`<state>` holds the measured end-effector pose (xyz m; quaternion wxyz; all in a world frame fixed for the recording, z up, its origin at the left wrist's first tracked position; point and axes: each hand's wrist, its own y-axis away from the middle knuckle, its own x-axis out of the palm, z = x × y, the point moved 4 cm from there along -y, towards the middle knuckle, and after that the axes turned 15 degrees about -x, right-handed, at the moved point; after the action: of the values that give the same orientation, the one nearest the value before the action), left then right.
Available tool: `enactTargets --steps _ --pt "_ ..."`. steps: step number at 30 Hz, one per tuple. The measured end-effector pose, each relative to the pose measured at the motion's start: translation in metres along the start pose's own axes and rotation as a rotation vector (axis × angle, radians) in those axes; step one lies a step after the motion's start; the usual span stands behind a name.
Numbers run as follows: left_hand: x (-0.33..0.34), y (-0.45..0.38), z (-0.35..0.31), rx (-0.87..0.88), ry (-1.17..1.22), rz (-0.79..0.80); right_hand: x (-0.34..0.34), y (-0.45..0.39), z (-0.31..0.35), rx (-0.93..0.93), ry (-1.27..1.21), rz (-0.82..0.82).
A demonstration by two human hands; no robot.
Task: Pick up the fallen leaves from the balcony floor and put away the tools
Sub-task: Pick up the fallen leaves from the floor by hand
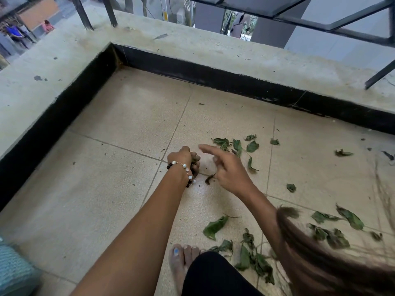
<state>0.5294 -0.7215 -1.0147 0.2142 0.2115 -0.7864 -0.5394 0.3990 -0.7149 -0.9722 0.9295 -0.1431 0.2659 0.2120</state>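
Green fallen leaves lie scattered on the beige tiled balcony floor (119, 129). One cluster of leaves (236, 144) sits just beyond my right hand, and a bigger heap of leaves (254, 257) lies by my bare foot (181, 261). My left hand (184, 160), wearing a bead bracelet, is closed around a bunch of leaves that poke out between the fingers. Beside it my right hand (226, 167) hovers over the floor with the forefinger stretched out, pinching a small dark curled leaf (209, 179) under the palm.
A low concrete kerb (64, 67) with a black-painted face bounds the floor at left and back, topped by dark metal railing (333, 24). A blue textured thing (15, 270) sits at the lower left. Loose hair hangs at the lower right. Thin twigs lie at the right edge.
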Motion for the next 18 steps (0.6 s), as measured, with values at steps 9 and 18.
enactTargets --steps 9,18 --pt "-0.014 -0.015 0.000 -0.048 0.056 0.110 0.017 0.017 -0.032 -0.170 0.606 0.213" --pt "-0.010 -0.020 -0.001 0.024 -0.011 0.128 -0.019 -0.040 -0.055 0.228 0.517 0.136"
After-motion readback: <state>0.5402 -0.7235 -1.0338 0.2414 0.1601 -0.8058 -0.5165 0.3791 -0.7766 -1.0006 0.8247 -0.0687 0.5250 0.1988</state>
